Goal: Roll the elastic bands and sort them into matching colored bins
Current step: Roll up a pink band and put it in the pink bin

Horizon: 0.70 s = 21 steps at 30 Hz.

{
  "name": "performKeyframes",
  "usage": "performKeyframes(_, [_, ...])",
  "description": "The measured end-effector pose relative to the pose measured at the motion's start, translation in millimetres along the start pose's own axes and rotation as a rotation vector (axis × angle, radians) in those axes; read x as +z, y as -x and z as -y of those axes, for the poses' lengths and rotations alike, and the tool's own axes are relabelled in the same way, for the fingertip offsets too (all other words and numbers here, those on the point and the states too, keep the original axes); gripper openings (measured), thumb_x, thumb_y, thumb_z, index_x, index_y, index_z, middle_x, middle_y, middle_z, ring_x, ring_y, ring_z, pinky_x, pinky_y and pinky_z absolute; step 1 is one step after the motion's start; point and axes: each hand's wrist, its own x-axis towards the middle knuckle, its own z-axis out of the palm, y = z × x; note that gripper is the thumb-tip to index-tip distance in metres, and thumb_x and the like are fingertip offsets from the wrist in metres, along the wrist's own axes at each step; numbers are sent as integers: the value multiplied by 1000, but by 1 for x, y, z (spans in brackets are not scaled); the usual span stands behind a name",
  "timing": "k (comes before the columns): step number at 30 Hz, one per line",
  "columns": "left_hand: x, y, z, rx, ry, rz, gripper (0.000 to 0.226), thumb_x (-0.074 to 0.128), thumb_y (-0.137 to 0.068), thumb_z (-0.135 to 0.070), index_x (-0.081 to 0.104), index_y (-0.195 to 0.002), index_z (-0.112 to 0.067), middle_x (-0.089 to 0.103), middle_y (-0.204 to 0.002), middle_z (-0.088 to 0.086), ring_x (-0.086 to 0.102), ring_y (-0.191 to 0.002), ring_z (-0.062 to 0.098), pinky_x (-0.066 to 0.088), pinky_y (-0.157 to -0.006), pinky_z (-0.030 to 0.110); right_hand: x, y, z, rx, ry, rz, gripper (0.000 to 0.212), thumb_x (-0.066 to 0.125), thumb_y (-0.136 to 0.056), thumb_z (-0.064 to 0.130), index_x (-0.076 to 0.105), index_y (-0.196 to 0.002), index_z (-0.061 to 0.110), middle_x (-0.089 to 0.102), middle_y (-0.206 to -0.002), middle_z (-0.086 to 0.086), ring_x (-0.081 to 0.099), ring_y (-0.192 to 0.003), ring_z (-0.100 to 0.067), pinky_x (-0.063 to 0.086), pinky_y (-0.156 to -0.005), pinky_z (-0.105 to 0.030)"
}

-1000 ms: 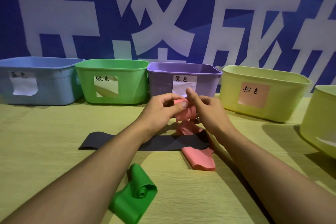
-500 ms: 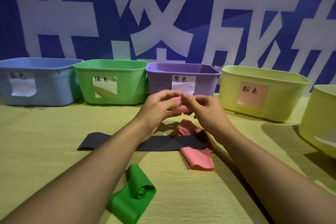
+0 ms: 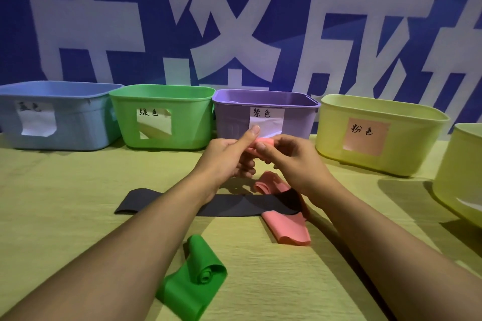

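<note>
Both hands are raised in front of the purple bin [image 3: 266, 122] with a pink band roll [image 3: 263, 144] pinched between them. My left hand [image 3: 227, 156] grips its left end, thumb up; my right hand [image 3: 292, 161] pinches the right end. The loose tail of the pink band [image 3: 287, 228] trails down onto the table and passes under a flat black band [image 3: 234, 205]. A green band [image 3: 194, 281], partly rolled, lies near the front. The bin with a pink label [image 3: 378, 135] is pale yellow and stands to the right of the purple one.
A blue bin [image 3: 52, 117] and a green bin [image 3: 161, 120] stand at the back left. Another pale yellow bin [image 3: 461, 169] sits at the right edge. A blue and white banner fills the wall behind. The table [image 3: 65, 216] is yellowish wood.
The roll in my hands has grown tighter and lifted slightly toward the purple bin; my left thumb now points up. The bands on the table have not moved.
</note>
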Motion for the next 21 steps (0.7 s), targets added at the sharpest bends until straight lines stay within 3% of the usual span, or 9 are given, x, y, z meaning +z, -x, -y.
performKeyframes(11, [1, 3, -3, 32, 1, 45, 46, 63, -97, -49, 55, -69, -13, 48, -53, 0, 52, -50, 16, 39, -48, 23, -1, -1, -4, 25, -95, 25, 18, 72, -95, 27, 71, -111, 20, 76, -96, 0, 70, -88, -14, 53, -74, -23])
performKeyframes(15, [2, 2, -2, 52, 52, 63, 42, 62, -99, -42, 59, -67, -14, 47, -51, -2, 49, -50, 15, 37, -46, 21, 0, 0, -2, 62, -162, 33, 27, 69, -95, 41, 71, -114, 22, 76, -100, -1, 70, -89, -18, 55, -75, -28])
performKeyframes(18, [3, 2, -2, 64, 86, 115, 33, 59, -102, -35, 71, -87, -8, 54, -54, -4, 51, -53, 13, 38, -47, 20, -1, 2, 1, 133, -201, 31, 46, 53, -96, 60, 73, -108, 21, 76, -98, 0, 69, -87, -17, 56, -79, -33])
performKeyframes(21, [5, 1, -1, 78, 91, 168, 36, 57, -103, -28, 69, -108, 5, 61, -62, 1, 55, -55, 11, 42, -49, 18, -1, 2, 4, 168, -170, 23, 62, 43, -98, 67, 76, -97, 14, 75, -89, -8, 67, -80, -17, 56, -81, -37])
